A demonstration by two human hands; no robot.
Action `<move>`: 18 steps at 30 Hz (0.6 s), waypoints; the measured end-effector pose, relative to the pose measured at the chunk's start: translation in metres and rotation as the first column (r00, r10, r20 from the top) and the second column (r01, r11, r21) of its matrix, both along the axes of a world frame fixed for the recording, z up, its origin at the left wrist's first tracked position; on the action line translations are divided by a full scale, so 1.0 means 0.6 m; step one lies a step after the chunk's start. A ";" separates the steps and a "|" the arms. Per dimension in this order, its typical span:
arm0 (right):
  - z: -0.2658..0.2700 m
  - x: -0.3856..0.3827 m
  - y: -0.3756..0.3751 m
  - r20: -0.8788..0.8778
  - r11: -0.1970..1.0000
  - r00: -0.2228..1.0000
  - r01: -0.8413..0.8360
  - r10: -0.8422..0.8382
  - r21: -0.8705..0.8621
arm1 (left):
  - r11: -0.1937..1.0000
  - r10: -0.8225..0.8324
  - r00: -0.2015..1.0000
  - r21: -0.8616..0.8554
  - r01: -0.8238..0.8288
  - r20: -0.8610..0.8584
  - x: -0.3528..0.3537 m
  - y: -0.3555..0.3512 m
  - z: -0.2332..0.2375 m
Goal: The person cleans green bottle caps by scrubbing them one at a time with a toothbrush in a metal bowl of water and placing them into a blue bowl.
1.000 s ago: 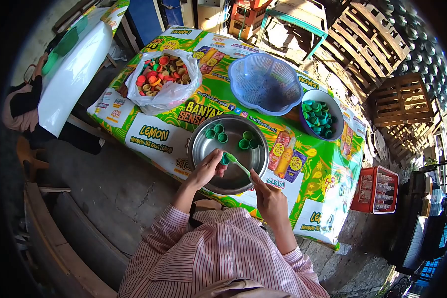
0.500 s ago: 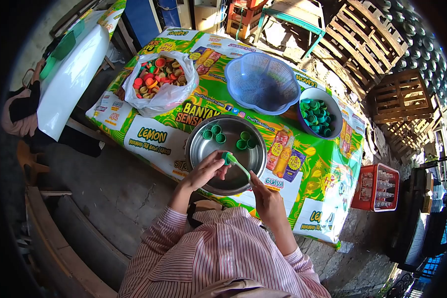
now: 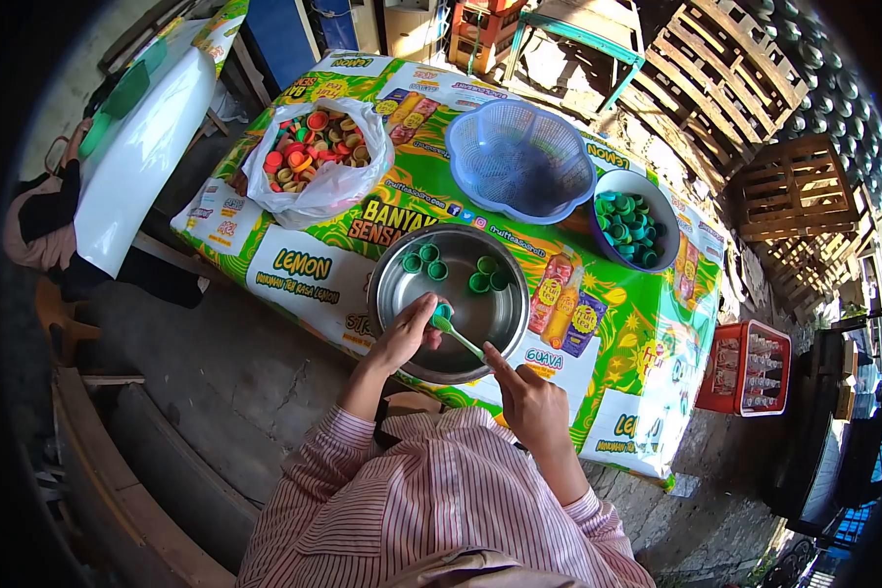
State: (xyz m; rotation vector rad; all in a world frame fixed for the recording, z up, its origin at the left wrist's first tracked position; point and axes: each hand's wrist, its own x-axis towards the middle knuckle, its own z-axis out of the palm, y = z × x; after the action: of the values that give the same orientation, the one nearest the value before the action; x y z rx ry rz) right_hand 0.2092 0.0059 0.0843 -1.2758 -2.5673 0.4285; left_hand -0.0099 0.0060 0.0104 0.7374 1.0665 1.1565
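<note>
My left hand (image 3: 408, 336) pinches a green bottle cap (image 3: 443, 313) over the near rim of a round steel basin (image 3: 394, 294). My right hand (image 3: 524, 397) grips the handle of a green brush (image 3: 459, 333), whose head is pressed into that cap. Several more green caps (image 3: 488, 273) lie on the basin's far floor. The basin stands on a table under a green and yellow printed cloth (image 3: 309, 274).
A white plastic bag of red, orange and yellow caps (image 3: 318, 147) sits at the table's far left. An empty blue mesh basket (image 3: 519, 162) and a bowl of green caps (image 3: 629, 220) stand behind the basin. A red bottle crate (image 3: 745, 367) is on the floor at right, wooden pallets beyond.
The brush handle has swung lower and leftward, and my right hand has dropped a little toward me. My left hand still holds the cap over the basin.
</note>
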 end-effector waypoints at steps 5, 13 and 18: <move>-0.006 0.000 0.011 -0.079 0.991 0.994 0.062 -0.071 -0.116 | 0.996 0.040 0.998 -0.082 -0.037 0.038 0.003 0.000 -0.009; -0.037 -0.007 -0.018 -0.412 0.769 0.876 -0.079 -0.250 -0.634 | 0.990 0.070 0.983 0.134 -0.047 -0.170 0.011 0.012 0.024; -0.047 -0.007 -0.016 -0.381 0.686 0.878 -0.087 -0.290 -0.722 | 0.994 0.062 0.991 0.099 -0.050 -0.116 0.013 -0.001 0.003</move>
State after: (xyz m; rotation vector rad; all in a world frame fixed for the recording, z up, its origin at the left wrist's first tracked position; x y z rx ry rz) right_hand 0.2050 -0.0036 0.0560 -1.2881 -1.9116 1.6404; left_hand -0.0022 0.0053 0.0120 0.8649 1.1433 1.2310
